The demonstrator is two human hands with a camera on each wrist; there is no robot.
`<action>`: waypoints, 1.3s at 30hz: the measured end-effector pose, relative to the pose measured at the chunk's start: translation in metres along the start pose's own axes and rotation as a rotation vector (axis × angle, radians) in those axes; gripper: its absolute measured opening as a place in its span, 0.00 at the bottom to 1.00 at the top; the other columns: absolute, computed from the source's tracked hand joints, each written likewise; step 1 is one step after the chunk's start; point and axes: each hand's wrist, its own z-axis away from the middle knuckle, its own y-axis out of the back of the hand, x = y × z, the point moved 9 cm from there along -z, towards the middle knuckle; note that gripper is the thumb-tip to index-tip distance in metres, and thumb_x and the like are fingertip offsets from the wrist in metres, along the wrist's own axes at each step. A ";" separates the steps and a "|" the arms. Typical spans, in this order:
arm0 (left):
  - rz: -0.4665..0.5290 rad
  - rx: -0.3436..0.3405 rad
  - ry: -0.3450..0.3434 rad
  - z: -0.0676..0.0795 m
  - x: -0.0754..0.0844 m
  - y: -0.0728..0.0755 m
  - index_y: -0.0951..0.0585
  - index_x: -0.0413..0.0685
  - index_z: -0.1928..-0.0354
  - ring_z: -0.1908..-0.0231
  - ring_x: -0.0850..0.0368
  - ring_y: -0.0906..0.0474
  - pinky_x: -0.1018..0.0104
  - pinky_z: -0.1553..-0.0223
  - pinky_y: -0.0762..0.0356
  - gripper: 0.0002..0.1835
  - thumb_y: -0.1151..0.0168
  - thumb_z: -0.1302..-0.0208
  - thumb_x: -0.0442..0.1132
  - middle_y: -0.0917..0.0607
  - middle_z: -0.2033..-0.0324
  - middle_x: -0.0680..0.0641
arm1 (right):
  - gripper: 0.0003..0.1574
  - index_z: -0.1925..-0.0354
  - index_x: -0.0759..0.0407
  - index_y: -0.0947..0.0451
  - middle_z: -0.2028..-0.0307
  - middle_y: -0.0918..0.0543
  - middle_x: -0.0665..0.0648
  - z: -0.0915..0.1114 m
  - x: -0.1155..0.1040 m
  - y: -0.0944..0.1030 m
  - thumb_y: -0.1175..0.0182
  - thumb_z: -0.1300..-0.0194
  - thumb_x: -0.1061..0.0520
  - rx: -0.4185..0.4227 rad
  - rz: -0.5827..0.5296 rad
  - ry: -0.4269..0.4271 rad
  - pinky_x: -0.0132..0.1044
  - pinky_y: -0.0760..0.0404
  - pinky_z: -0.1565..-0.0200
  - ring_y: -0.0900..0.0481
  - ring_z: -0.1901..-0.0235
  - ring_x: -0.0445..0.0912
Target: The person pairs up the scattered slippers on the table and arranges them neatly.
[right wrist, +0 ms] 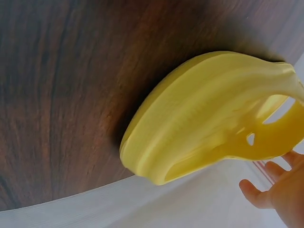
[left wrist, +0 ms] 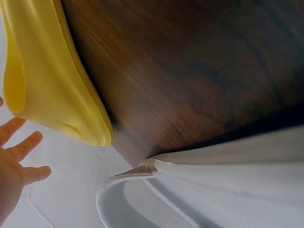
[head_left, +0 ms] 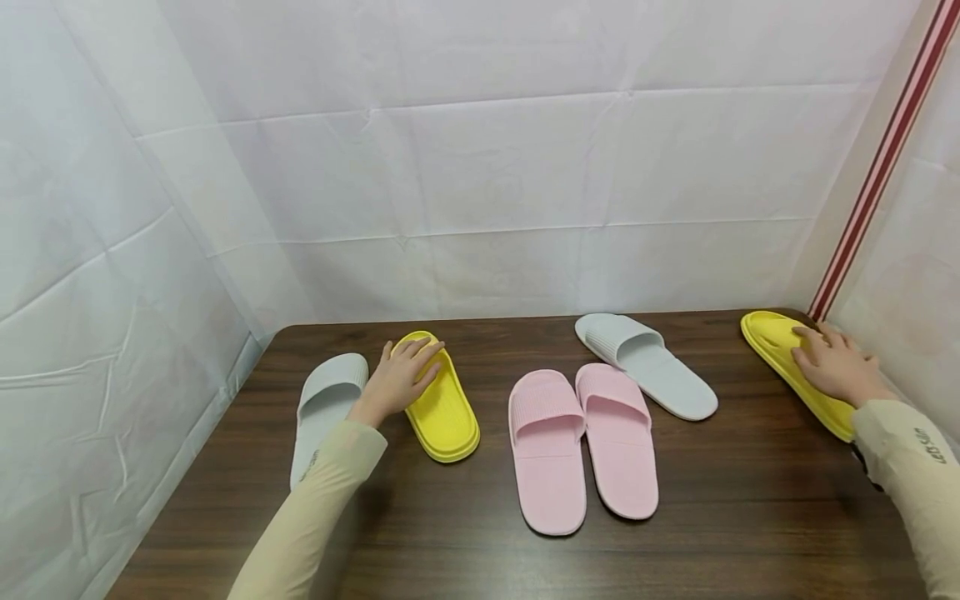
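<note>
**Across the tabletop (head_left: 420, 546): left hand (head_left: 405, 373) and right hand (head_left: 836, 364) both spread**

Left of centre, the left hand lies over the far part of the left yellow slipper (head_left: 446, 425). Left grip: fingers apart, not clamped on anything. The left wrist view shows the fingertips just beside the slipper's strap; whether they touch it cannot be told.

At the far right corner, the right hand lies over the right yellow slipper (head_left: 776, 346), which slants from far left to near right. Right grip: fingers likewise apart, not closed round the slipper. Contact at the fingertips cannot be confirmed from the right wrist view. Small holes are noted through this slipper's strap.

Other items recorded: the left pale slipper (head_left: 330, 404) lies left of the left yellow slipper, well within reach of the left sleeve (head_left: 315, 508), which crosses its near end. Near the centre, the left pink slipper (head_left: 551, 483) and right pink slipper (head_left: 622, 462) lie side by side, straps toward the far edge. Beyond them to the right, the right pale slipper (head_left: 663, 375) slants, its strap end far and left.

White sheeting (head_left: 480, 167) hangs behind; a red-striped band (head_left: 885, 158) runs upward at right.
</note>
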 end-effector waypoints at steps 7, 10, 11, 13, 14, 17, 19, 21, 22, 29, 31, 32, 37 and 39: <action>-0.008 -0.088 0.044 -0.001 -0.005 -0.010 0.37 0.55 0.36 0.38 0.41 0.40 0.36 0.40 0.51 0.24 0.59 0.32 0.51 0.35 0.38 0.43 | 0.38 0.34 0.60 0.55 0.40 0.54 0.80 0.001 0.000 -0.002 0.73 0.32 0.38 -0.030 -0.007 -0.003 0.78 0.54 0.60 0.55 0.46 0.78; -0.005 -0.106 0.057 -0.002 -0.006 -0.012 0.38 0.55 0.36 0.38 0.41 0.40 0.36 0.39 0.52 0.24 0.60 0.32 0.51 0.36 0.37 0.42 | 0.37 0.34 0.59 0.55 0.40 0.54 0.80 0.000 -0.001 -0.002 0.74 0.32 0.38 -0.034 -0.007 -0.004 0.78 0.54 0.60 0.55 0.46 0.78; -0.004 -0.109 0.059 -0.002 -0.006 -0.013 0.38 0.55 0.35 0.38 0.41 0.40 0.36 0.39 0.52 0.25 0.60 0.32 0.51 0.36 0.37 0.42 | 0.37 0.34 0.59 0.55 0.40 0.54 0.80 0.000 -0.001 -0.002 0.74 0.32 0.38 -0.034 -0.006 -0.005 0.78 0.54 0.60 0.54 0.46 0.78; 0.007 -0.110 0.063 -0.003 -0.006 -0.013 0.38 0.54 0.35 0.38 0.41 0.40 0.35 0.39 0.52 0.25 0.59 0.32 0.51 0.36 0.37 0.42 | 0.37 0.34 0.59 0.55 0.40 0.54 0.79 0.000 -0.001 -0.001 0.74 0.32 0.38 -0.030 -0.005 -0.005 0.77 0.53 0.60 0.54 0.46 0.78; 0.012 -0.111 0.064 -0.003 -0.006 -0.013 0.38 0.54 0.35 0.38 0.41 0.41 0.35 0.39 0.53 0.25 0.59 0.32 0.51 0.36 0.37 0.42 | 0.37 0.34 0.59 0.55 0.40 0.54 0.79 0.001 -0.001 0.000 0.74 0.32 0.39 -0.029 -0.006 -0.005 0.77 0.53 0.60 0.54 0.47 0.78; 0.016 -0.117 0.066 -0.004 -0.006 -0.014 0.39 0.55 0.35 0.38 0.41 0.41 0.35 0.40 0.53 0.25 0.59 0.32 0.52 0.36 0.37 0.42 | 0.36 0.34 0.59 0.55 0.40 0.53 0.79 0.002 -0.001 0.001 0.73 0.32 0.39 -0.025 -0.008 -0.004 0.78 0.53 0.60 0.53 0.47 0.78; 0.018 -0.121 0.069 -0.004 -0.006 -0.015 0.39 0.55 0.35 0.37 0.42 0.41 0.35 0.39 0.54 0.25 0.60 0.32 0.52 0.36 0.37 0.42 | 0.36 0.35 0.59 0.54 0.40 0.53 0.79 0.002 -0.002 0.001 0.73 0.32 0.39 -0.022 -0.010 -0.002 0.78 0.54 0.60 0.53 0.47 0.78; 0.018 -0.125 0.070 -0.004 -0.006 -0.016 0.39 0.55 0.35 0.37 0.42 0.41 0.35 0.39 0.54 0.25 0.60 0.32 0.52 0.36 0.37 0.42 | 0.36 0.35 0.59 0.54 0.41 0.53 0.79 0.002 -0.002 0.001 0.73 0.32 0.39 -0.021 -0.009 -0.001 0.78 0.53 0.60 0.53 0.47 0.78; 0.018 -0.126 0.071 -0.004 -0.006 -0.016 0.39 0.55 0.35 0.37 0.42 0.41 0.35 0.39 0.54 0.25 0.60 0.32 0.52 0.36 0.37 0.42 | 0.36 0.35 0.59 0.54 0.41 0.53 0.79 0.002 -0.002 0.001 0.73 0.32 0.39 -0.019 -0.008 -0.001 0.77 0.53 0.60 0.53 0.47 0.78; 0.016 -0.128 0.072 -0.004 -0.006 -0.016 0.39 0.55 0.35 0.37 0.42 0.41 0.35 0.40 0.52 0.25 0.59 0.32 0.52 0.35 0.37 0.42 | 0.36 0.35 0.58 0.54 0.41 0.52 0.79 0.003 -0.001 0.001 0.73 0.32 0.40 -0.017 0.003 -0.003 0.76 0.51 0.61 0.52 0.47 0.77; 0.020 -0.128 0.072 -0.004 -0.006 -0.016 0.39 0.55 0.35 0.37 0.42 0.41 0.35 0.40 0.53 0.25 0.59 0.32 0.52 0.35 0.37 0.42 | 0.36 0.35 0.58 0.53 0.41 0.52 0.79 0.003 0.000 0.000 0.74 0.32 0.39 -0.017 0.005 -0.003 0.76 0.51 0.61 0.52 0.47 0.77; 0.022 -0.128 0.072 -0.003 -0.006 -0.016 0.39 0.55 0.35 0.37 0.42 0.41 0.35 0.39 0.53 0.25 0.59 0.32 0.52 0.35 0.37 0.42 | 0.36 0.35 0.58 0.53 0.41 0.52 0.79 0.003 0.000 0.000 0.74 0.32 0.39 -0.018 0.007 -0.004 0.76 0.51 0.61 0.52 0.47 0.77; 0.030 -0.120 0.067 -0.003 -0.005 -0.015 0.37 0.55 0.36 0.38 0.42 0.40 0.35 0.40 0.53 0.25 0.59 0.32 0.52 0.34 0.38 0.42 | 0.36 0.34 0.57 0.53 0.41 0.52 0.79 0.003 0.000 0.000 0.74 0.33 0.38 -0.026 0.016 0.000 0.76 0.51 0.62 0.52 0.47 0.78; 0.029 -0.117 0.061 -0.002 -0.005 -0.014 0.37 0.55 0.36 0.38 0.42 0.39 0.35 0.40 0.52 0.24 0.59 0.32 0.52 0.34 0.38 0.42 | 0.36 0.35 0.57 0.53 0.41 0.52 0.79 0.004 0.000 0.001 0.74 0.33 0.38 -0.028 0.017 0.002 0.76 0.51 0.62 0.52 0.47 0.78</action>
